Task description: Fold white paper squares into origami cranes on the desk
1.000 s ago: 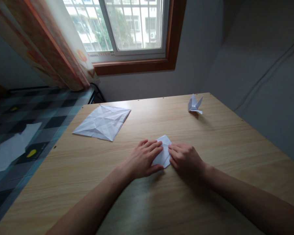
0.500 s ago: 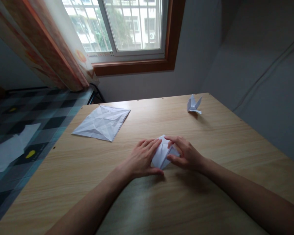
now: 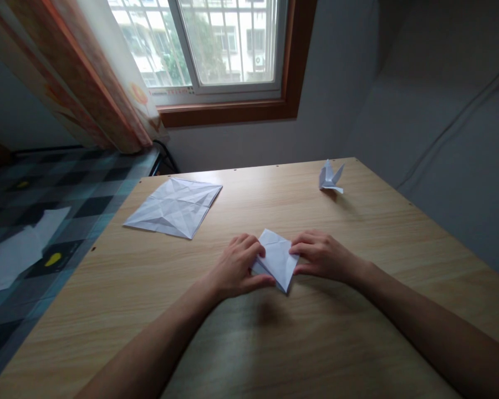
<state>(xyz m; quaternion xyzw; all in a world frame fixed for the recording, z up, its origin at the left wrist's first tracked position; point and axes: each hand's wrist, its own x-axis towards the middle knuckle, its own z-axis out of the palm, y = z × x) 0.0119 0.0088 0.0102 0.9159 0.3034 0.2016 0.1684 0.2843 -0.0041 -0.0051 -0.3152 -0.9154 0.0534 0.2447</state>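
Paper: white, folded small, several-sided, lies between the two hands over the bench. One corner points toward the wearer, another away. A second layer shows along the lower left edge, by the left thumb. Whether its underside rests flat on the bench: cannot tell.

Left hand: half curled, thumb set well apart from the fingers; fingertips on the paper's left part, thumb along its near left edge. Has hold of that side.

Right hand: nearly closed, fingers bunched over the paper's right corner, thumb just below them. Pinches that corner.

Beyond the left hand and further left: sheet, larger, white, flat on the bench, crossed by many creases, well apart from the hand.

Beyond the right hand: crane, white, folded, upright near the far edge of the bench; touches neither hand.

Far left of the left hand: checked cloth, dark and blue-green, with a white scrap on it.

Farther out, ahead of the hands: window, curtain to its left.
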